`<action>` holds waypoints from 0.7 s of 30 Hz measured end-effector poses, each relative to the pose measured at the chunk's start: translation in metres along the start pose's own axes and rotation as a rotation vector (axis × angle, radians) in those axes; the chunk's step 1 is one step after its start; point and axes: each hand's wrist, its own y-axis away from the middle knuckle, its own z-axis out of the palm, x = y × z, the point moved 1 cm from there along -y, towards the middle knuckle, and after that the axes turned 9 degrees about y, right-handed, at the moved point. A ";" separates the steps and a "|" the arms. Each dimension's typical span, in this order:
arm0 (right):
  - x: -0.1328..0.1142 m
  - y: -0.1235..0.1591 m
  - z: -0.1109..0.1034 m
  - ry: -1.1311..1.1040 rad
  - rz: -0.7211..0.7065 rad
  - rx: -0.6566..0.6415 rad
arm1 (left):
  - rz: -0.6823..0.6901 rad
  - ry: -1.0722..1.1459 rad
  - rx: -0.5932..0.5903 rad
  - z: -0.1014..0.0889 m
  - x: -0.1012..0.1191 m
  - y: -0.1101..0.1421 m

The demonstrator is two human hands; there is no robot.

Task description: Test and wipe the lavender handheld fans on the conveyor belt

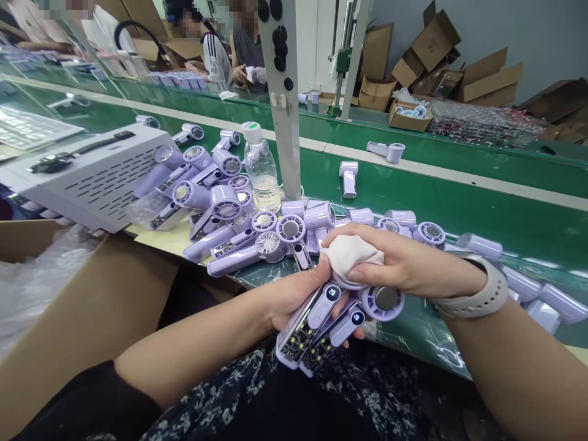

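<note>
Two lilac handheld fans are gripped side by side in my left hand, their handles open with circuit boards and small lit displays showing. One fan's round head faces up at the right; the other head lies mostly under a white cloth. My right hand is closed on the cloth and presses it onto that head. Just beyond my hands lies a pile of similar fans, some with circuit boards exposed. Part of my left hand's fingers is hidden beneath the handles.
A clear bottle stands behind the pile, beside a metal post. At left are a vented white metal case and a cardboard box with plastic bags. A green conveyor carries scattered fans. People sit across it.
</note>
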 end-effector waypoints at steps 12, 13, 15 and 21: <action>0.034 -0.023 -0.004 0.351 0.269 0.513 | 0.151 0.028 -0.055 -0.017 -0.003 -0.002; 0.042 -0.020 -0.007 0.399 0.321 0.572 | 0.163 0.009 -0.103 -0.020 -0.001 -0.002; 0.056 -0.013 -0.007 0.545 0.375 0.683 | 0.206 -0.023 -0.125 -0.022 0.004 0.001; 0.056 0.019 0.052 0.066 0.208 0.927 | 0.524 -0.242 0.055 0.009 0.022 0.016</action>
